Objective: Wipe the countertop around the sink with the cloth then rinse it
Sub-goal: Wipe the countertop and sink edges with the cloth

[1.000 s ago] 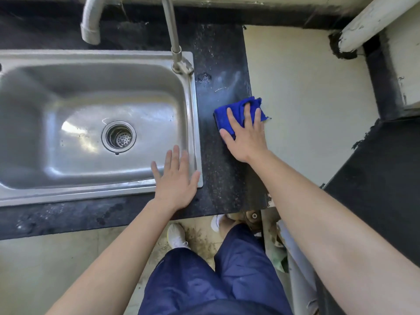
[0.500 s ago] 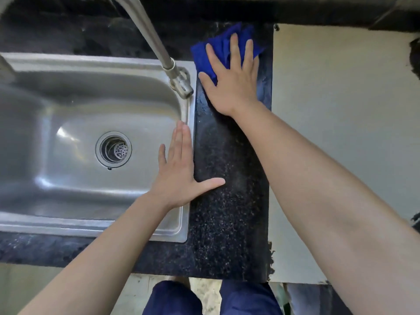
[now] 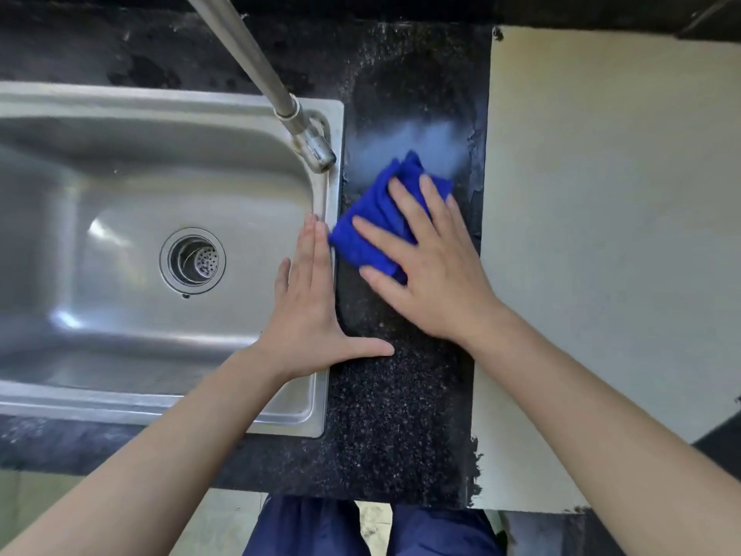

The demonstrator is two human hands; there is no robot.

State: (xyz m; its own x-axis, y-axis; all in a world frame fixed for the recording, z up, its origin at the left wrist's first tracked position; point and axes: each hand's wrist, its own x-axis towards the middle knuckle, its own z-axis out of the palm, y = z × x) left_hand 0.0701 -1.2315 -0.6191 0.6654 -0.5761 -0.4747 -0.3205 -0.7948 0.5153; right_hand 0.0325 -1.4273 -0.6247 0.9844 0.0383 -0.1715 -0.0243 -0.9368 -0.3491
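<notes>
Right hand [image 3: 433,274], fingers flat and spread, has drawn the blue cloth [image 3: 377,218] down the countertop [image 3: 401,415] strip to frame centre, leaving a pale, probably wet, smear [image 3: 421,142] above. Left hand [image 3: 312,315] lies flat, fingers straight, on the sink [image 3: 160,98] edge. That strip looks nearly wiped, and rinsing remains.

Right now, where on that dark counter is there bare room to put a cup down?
Bare: the speckled countertop strip nearest the person, between the sink rim and the pale panel; also the hazy patch beyond the cloth. Crowded mid-strip: right hand pressing the cloth, left hand with thumb alongside.

Kitchen: steel sink [image 3: 120,110], speckled countertop [image 3: 393,415]
</notes>
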